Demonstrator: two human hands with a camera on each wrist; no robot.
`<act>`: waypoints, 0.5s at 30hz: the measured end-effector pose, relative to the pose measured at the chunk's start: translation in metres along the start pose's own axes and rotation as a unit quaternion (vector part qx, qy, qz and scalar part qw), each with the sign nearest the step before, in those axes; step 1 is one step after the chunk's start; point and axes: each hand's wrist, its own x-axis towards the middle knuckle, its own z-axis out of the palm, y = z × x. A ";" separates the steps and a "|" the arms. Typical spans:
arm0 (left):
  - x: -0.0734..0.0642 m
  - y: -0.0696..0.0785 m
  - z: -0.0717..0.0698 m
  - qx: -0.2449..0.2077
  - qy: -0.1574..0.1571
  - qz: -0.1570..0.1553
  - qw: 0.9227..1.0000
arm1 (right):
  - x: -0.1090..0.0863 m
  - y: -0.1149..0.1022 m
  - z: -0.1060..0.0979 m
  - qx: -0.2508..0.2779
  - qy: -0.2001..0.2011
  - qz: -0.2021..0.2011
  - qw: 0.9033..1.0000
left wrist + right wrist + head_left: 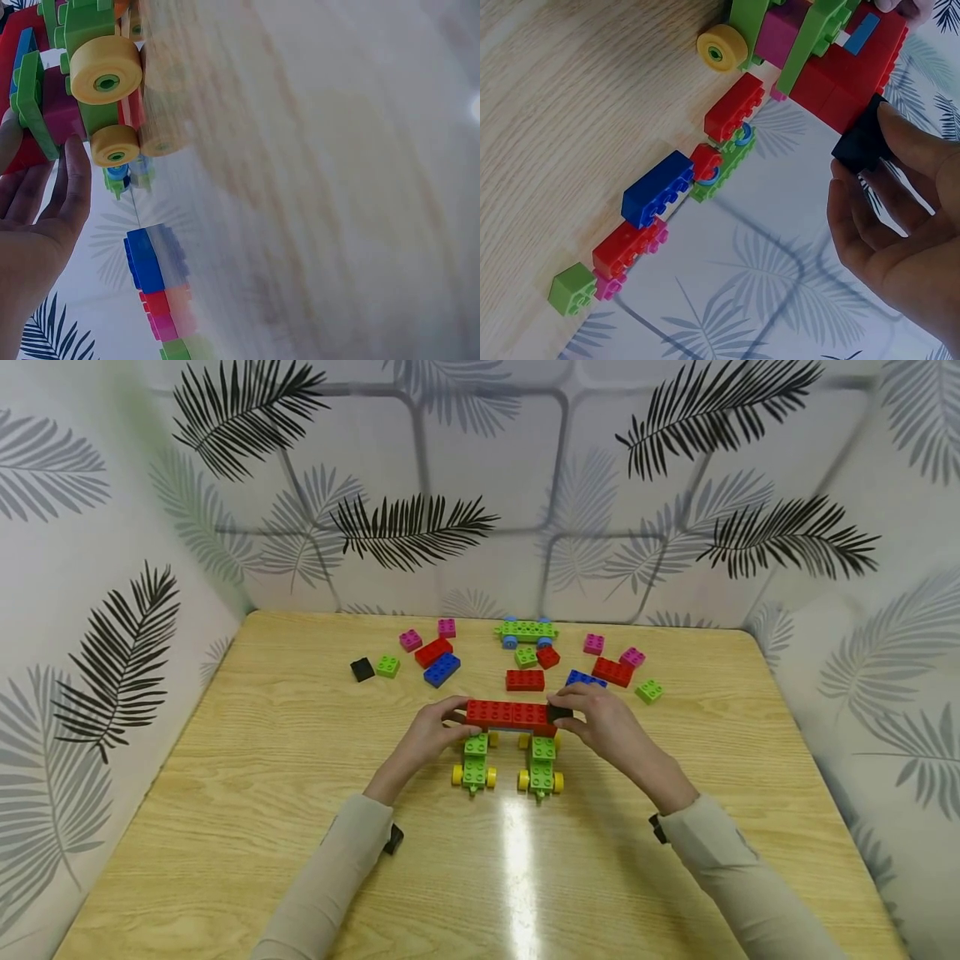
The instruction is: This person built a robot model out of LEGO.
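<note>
A long row of red bricks (pixel 501 713) spans two green wheeled bases, the left base (pixel 474 770) and the right base (pixel 541 773), both with yellow wheels. My left hand (pixel 431 728) holds the left end of this red row, fingers and thumb around it. Under the row, a magenta brick (pixel 61 109) shows beside the left fingertips. At the opposite end, my right hand (pixel 609 724) pinches a black brick (pixel 862 137) between thumb and fingers. The black brick is right at the end of the red row.
Behind the build lies a single red brick (pixel 525 680), with a green base on blue wheels (pixel 527 631) farther back. Left of these are a loose black brick (pixel 362 669) and a blue brick (pixel 442 669). Several bricks, including a green one (pixel 648 691), lie right.
</note>
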 end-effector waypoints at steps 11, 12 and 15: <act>0.001 0.000 0.000 0.003 -0.004 0.002 1.000 | 0.000 0.002 -0.001 0.005 -0.001 0.000 1.000; 0.001 0.000 0.000 0.003 -0.005 0.003 1.000 | 0.000 0.002 -0.002 0.007 -0.002 0.000 1.000; 0.000 -0.001 -0.001 0.000 -0.008 0.005 1.000 | 0.000 0.003 -0.001 0.018 -0.004 0.005 1.000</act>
